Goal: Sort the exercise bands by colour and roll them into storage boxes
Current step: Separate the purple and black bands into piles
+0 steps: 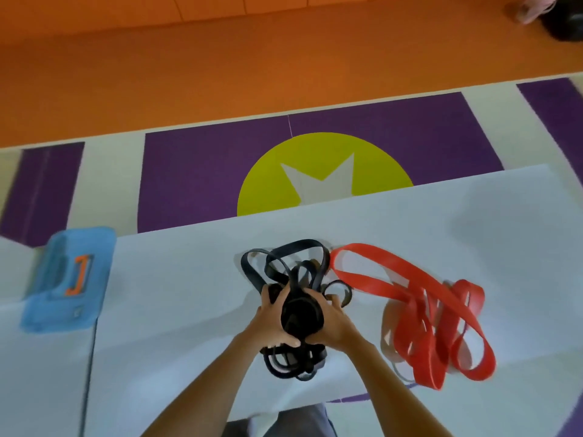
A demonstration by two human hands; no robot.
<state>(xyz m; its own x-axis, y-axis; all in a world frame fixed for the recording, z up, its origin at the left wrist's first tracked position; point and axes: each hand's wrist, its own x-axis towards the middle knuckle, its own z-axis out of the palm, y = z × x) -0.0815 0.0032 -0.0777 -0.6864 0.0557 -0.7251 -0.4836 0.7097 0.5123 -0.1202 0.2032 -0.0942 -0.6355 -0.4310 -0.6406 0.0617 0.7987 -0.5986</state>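
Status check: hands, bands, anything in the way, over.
Left hand, right hand both grip black bands, loops trailing. Red bands loose on mat, right side. Blue box at left, nothing between.

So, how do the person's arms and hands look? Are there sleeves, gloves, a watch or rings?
Both arms are bare as far as the picture shows: no sleeve on the left forearm or the right forearm. The left hand and the right hand wear no gloves. No watch or bracelet shows; the picture is blurred, so a thin ring could be missed.
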